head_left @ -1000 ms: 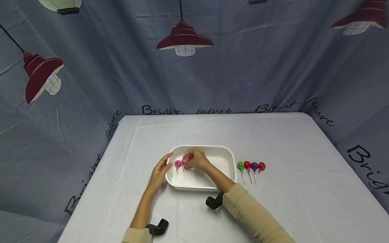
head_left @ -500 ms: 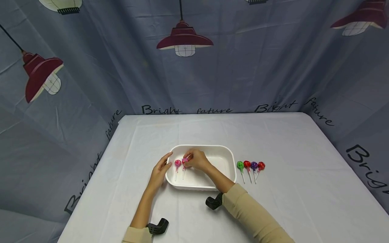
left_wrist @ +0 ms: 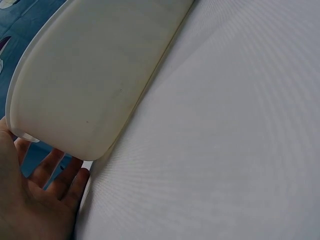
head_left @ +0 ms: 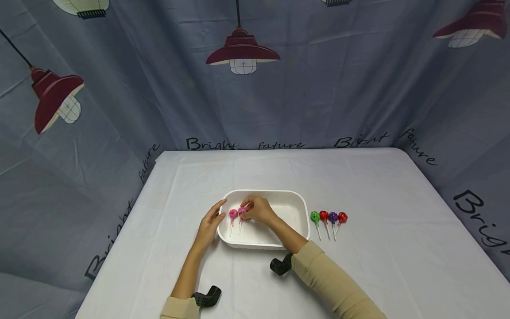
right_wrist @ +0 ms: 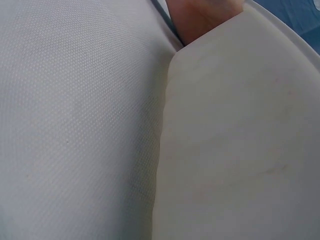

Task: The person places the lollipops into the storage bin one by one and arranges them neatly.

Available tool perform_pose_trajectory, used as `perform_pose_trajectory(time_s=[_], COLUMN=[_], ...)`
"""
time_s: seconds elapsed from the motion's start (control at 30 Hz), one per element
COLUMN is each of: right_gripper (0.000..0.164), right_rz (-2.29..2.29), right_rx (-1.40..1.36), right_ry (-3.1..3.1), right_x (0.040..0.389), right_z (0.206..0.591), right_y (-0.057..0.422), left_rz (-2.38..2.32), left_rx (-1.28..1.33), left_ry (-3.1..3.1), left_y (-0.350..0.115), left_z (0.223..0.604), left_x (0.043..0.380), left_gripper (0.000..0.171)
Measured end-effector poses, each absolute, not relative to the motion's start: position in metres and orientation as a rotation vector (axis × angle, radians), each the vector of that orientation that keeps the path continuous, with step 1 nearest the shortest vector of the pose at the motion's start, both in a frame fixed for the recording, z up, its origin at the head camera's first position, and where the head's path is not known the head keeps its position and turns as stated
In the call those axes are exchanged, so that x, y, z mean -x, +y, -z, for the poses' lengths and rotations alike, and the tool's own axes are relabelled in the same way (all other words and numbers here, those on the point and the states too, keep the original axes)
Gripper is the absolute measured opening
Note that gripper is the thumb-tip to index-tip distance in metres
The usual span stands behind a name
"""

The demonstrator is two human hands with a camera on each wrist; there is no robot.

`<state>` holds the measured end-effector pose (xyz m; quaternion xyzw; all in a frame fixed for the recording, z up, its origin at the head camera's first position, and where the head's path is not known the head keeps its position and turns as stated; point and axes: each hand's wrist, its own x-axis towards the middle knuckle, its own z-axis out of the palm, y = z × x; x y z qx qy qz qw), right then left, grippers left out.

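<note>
In the head view a white tray (head_left: 275, 243) lies on the table. Inside its left part a pink lollipop (head_left: 233, 214) lies with its stick toward the person. Beside it, to the right, my right hand (head_left: 258, 209) pinches a second pink lollipop (head_left: 242, 211) by its head, which the fingers partly cover. My left hand (head_left: 208, 225) rests at the tray's left end, fingers fairly straight and touching the rim. The left wrist view shows those fingers (left_wrist: 65, 182) spread along the tray's outer wall (left_wrist: 90, 80). Only the tray wall and part of the left hand (right_wrist: 202, 20) show in the right wrist view.
Right of the tray several lollipops lie in a row on the white tablecloth (head_left: 382, 248): a green one (head_left: 315, 217), a red one (head_left: 324, 215), a purple one (head_left: 333, 217) and another red one (head_left: 342, 217). A grey-blue curtain (head_left: 318, 97) hangs around the table.
The stick of the lollipop in my right hand has shifted slightly left, toward the other pink lollipop. Both hands stay in nearly the same place.
</note>
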<state>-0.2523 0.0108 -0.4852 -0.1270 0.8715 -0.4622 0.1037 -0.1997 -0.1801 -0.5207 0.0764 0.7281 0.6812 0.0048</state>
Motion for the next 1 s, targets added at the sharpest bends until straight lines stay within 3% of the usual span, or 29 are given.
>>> perform_pose_trajectory(time_s=[1.0], right_gripper=[0.015], right_rz=[1.61], right_rx=[0.336], right_ry=[2.562], right_x=[0.229], right_z=[0.45], right_y=[0.025], left_rz=[-2.105], left_rx=[-0.212], left_ry=[2.31], left_y=[-0.18], left_z=[0.523], left_x=[0.198], left_gripper=[0.039])
